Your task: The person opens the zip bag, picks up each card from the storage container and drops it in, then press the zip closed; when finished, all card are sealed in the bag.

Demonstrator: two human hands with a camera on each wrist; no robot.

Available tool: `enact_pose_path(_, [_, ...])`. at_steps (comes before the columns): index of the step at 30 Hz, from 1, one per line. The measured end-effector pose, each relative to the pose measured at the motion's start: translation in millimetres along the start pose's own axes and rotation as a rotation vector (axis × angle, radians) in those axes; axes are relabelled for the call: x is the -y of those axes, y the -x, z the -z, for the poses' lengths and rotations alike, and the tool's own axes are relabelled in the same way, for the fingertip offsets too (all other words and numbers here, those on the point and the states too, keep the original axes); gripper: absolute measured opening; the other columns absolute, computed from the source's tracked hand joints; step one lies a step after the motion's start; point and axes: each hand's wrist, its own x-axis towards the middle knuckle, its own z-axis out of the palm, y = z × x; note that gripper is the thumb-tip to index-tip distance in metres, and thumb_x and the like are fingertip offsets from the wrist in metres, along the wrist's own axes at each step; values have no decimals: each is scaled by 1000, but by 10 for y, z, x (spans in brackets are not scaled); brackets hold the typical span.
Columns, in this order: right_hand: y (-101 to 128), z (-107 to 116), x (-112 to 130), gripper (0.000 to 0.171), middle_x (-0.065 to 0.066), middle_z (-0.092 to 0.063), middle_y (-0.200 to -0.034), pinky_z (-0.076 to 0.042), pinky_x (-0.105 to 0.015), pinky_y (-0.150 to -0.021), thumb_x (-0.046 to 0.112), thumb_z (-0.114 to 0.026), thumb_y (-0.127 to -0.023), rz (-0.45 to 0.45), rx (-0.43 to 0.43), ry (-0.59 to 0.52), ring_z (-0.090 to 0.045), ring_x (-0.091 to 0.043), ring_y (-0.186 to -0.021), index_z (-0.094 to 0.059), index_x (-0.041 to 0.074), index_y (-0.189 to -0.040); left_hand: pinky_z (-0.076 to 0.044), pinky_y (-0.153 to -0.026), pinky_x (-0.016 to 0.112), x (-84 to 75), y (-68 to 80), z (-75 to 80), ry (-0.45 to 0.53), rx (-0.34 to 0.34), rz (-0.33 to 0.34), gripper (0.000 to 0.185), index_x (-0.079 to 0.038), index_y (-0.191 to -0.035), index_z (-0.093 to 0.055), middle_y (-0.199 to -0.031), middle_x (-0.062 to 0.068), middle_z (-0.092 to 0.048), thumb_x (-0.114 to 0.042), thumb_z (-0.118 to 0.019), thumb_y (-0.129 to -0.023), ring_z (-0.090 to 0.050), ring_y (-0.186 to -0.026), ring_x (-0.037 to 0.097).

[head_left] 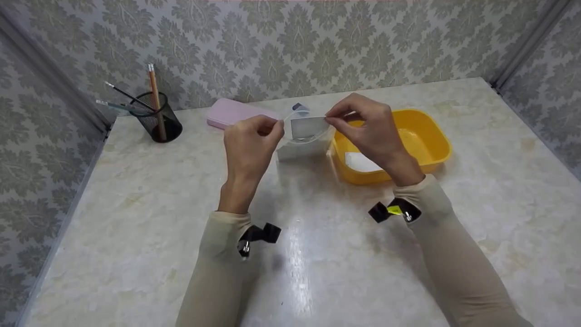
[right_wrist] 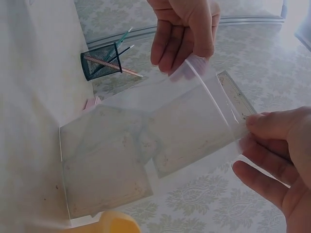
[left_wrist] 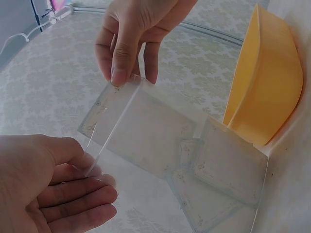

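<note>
Both hands hold a clear plastic bag [head_left: 308, 129] up above the table [head_left: 136, 190], near the yellow tub [head_left: 422, 136] (a pen cup [head_left: 159, 117] stands far left). The left hand [head_left: 251, 141] pinches one top corner, the right hand [head_left: 365, 125] the other.

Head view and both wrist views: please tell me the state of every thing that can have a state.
clear plastic bag: held up above the table, mouth pulled between both hands
left hand: pinches one edge of the bag
right hand: pinches the other edge
yellow tub: upright, open, something white inside
mesh cup: upright, holding pencils
pink case: lying flat, closed
</note>
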Motion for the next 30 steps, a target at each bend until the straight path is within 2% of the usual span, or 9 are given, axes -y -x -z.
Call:
enact_pose_path(9, [12,-3,13,7,-6,-75,-99,-60,-27,-79,5,-79,-96,-43,81,28,-72,-14,-89,-78,2,-101,-58,-70,41,10,-4,-15,11,-6,-6,16,-1,-88,-84,-78,9,-78,-11,-75,-96,-74,-69,23])
enact_pose_path(14, [15,3,26,6,-7,-75,-100,-61,-31,-79,6,-79,-96,-74,146,55,-72,-15,-89,-79,3,-102,-59,-73,41,13,-1,-16,8,2,0,16,0,-90,-84,-79,10,-78,-12,-76,-96,-75,-71,24])
enact_pose_path(22, [8,39,58,7,-7,-75,-101,-62,-37,-78,6,-79,-97,-59,232,93,-72,-19,-88,-80,3,-103,-60,-74,42,12,10,-10,15,5,2,16,0,-90,-84,-80,10,-78,-13,-77,-96,-75,-71,24])
enact_pose_path(30, [-3,89,90,7,-9,-75,-100,-61,-38,-81,4,-78,-97,-54,250,118,-73,-21,-88,-79,1,-103,-59,-73,40,11,6,-13,14,5,-6,16,0,-90,-84,-80,10,-78,-13,-76,-97,-75,-71,23])
